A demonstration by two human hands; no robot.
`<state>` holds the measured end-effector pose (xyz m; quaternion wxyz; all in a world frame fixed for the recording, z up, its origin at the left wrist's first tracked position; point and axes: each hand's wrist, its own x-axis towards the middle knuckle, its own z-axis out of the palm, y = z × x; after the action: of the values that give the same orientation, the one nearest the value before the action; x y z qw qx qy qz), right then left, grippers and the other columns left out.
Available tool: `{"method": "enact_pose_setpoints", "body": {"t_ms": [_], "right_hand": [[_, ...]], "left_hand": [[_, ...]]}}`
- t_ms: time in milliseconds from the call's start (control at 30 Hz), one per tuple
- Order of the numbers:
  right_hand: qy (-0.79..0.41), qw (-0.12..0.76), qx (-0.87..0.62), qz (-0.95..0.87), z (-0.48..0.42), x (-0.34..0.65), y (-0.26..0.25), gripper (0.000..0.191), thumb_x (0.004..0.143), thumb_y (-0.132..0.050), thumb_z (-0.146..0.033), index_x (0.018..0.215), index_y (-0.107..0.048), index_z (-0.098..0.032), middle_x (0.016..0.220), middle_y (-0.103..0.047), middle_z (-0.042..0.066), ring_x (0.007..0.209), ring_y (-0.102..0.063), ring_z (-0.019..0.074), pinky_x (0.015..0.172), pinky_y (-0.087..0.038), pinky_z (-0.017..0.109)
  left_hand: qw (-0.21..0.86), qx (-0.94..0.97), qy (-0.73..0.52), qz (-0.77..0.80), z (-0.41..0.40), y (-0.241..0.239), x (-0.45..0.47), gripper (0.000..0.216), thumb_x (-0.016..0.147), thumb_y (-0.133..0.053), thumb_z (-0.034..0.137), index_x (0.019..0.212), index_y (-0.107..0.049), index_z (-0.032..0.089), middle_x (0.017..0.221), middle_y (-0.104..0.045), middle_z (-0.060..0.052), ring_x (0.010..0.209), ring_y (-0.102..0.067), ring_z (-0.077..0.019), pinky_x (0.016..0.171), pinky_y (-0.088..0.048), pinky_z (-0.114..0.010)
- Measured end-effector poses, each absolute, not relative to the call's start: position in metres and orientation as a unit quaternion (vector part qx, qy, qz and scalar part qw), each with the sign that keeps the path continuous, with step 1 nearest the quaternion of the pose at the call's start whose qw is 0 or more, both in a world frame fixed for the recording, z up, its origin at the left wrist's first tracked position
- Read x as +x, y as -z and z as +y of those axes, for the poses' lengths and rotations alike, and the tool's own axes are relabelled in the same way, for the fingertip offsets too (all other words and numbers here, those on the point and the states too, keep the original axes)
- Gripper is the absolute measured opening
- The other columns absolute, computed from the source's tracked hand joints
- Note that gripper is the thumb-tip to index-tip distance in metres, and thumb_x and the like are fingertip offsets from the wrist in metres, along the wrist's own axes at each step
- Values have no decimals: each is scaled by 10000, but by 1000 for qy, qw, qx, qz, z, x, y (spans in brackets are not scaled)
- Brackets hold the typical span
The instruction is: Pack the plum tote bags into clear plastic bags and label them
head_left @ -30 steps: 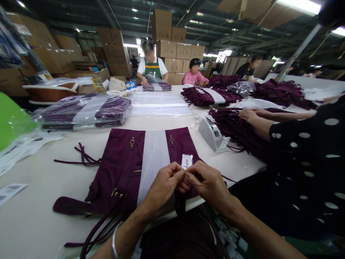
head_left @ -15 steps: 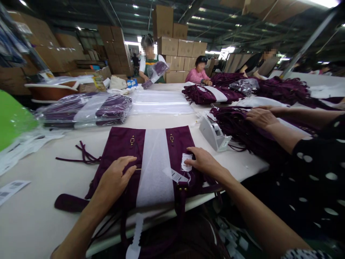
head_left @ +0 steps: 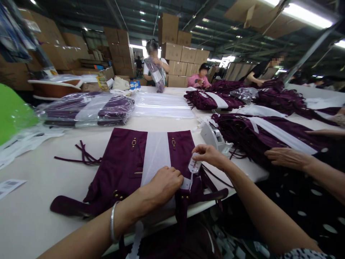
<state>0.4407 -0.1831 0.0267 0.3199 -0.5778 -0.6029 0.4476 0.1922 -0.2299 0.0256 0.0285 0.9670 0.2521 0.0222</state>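
So, a dark purple fabric bag (head_left: 115,165) with a broad white paper strip (head_left: 157,147) across its middle is laid flat on the near part of a cream-coloured table (head_left: 35,223), right in front of the person. The left hand (head_left: 164,181) is held palm down over the strip's near part, knuckles up and fingers bent to the right, the forearm brought in from the near left with a silver metal bangle (head_left: 112,221) worn at the wrist. A small white card tag (head_left: 186,183) is met by those fingertips; whether it's actually gripped can't be told, since the thumb and palm side are hidden.

The right hand (head_left: 211,155) is reached in from the near right, wrist bent a bit, and a white rectangular label (head_left: 194,166) is pinched between thumb and fingers above the bag's right side. Its print can't be read. A thin white string (head_left: 191,180) is seen hanging below it.

Part of the strip is covered by the left hand and forearm. A white plastic piece with a notched edge (head_left: 137,237) is cut off at the bottom, and the right arm's black-and-white patterned cuff (head_left: 304,253) is cropped there too.
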Motion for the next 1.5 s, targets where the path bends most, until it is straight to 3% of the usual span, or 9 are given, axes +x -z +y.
{"method": "enact_pose_setpoints", "body": {"t_ms": [300, 467, 667, 767, 933, 1033, 1167, 1333, 1500], "right_hand": [[-547, 383, -499, -553, -185, 443, -47, 377, 590, -894, -394, 793, -689, -153, 694, -652, -20, 649, -567, 111, 672, -434, 271], [-572, 345, -464, -582, -170, 436, -53, 369, 587, -902, -381, 798, -708, -149, 704, -675, -13, 646, -582, 106, 661, -456, 255], [-607, 215, -430, -633, -160, 414, -30, 323, 644, -846, -369, 840, -722, -145, 738, -696, -3, 670, -618, 133, 695, -502, 282], [-494, 193, -470, -705, -158, 402, -9, 259, 666, -814, -293, 866, -729, -150, 792, -694, 10, 722, -627, 158, 717, -509, 296], [-200, 277, -499, -797, -181, 398, -15, 403, 749, -776, -245, 1141, -696, -200, 1160, -665, 84, 1068, -619, 243, 1005, -466, 400], [-178, 308, -513, -782, -216, 395, -36, 286, 879, -657, -369, 1127, -700, -233, 1180, -678, 93, 1108, -627, 271, 1027, -472, 444], [-172, 264, -443, -839, -269, 378, -34, 373, 902, -633, -477, 1234, -679, -314, 1348, -627, 71, 1237, -580, 305, 1059, -476, 474], [-85, 188, -354, -912, -286, 360, 19, 527, 917, -631, -375, 1432, -522, -357, 1479, -531, 17, 1351, -507, 287, 1142, -406, 504], [-51, 158, -338, -926, -261, 368, 32, 504, 928, -604, -364, 1426, -527, -367, 1463, -544, 12, 1327, -538, 269, 1110, -445, 491]], "left_hand": [[-93, 981, -23, 169, -194, -22, 201, 131, 943, -544, 153, 887, -662, 146, 892, -688, -80, 876, -628, -252, 685, -465, -369], [-44, 981, -17, 188, -171, -21, 200, 133, 945, -536, 171, 899, -661, 171, 900, -692, -54, 825, -618, -215, 674, -457, -339], [14, 965, -20, 261, -150, -10, 200, 140, 914, -565, 198, 962, -696, 188, 991, -703, -62, 932, -631, -234, 834, -485, -372], [91, 950, -58, 291, -137, -7, 196, 186, 885, -605, 200, 1041, -704, 171, 1103, -693, -82, 1058, -623, -231, 949, -483, -364], [157, 896, -188, 372, -137, -34, 145, 374, 914, -569, 223, 1278, -617, 152, 1349, -603, -107, 1272, -539, -208, 1129, -388, -362], [148, 878, -194, 411, -157, -55, 85, 410, 958, -521, 341, 1330, -593, 185, 1428, -565, -86, 1360, -470, -209, 1175, -339, -400], [114, 827, -173, 523, -202, -44, -1, 478, 981, -439, 457, 1349, -585, 190, 1469, -534, -94, 1396, -436, -228, 1191, -319, -443], [89, 774, -125, 614, -243, 17, -52, 486, 983, -418, 405, 1386, -550, 168, 1492, -505, -134, 1357, -489, -244, 1159, -372, -433], [101, 718, -245, 644, -249, 23, -43, 426, 978, -447, 377, 1332, -540, 159, 1371, -601, -123, 1258, -563, -223, 1084, -433, -403]]}}
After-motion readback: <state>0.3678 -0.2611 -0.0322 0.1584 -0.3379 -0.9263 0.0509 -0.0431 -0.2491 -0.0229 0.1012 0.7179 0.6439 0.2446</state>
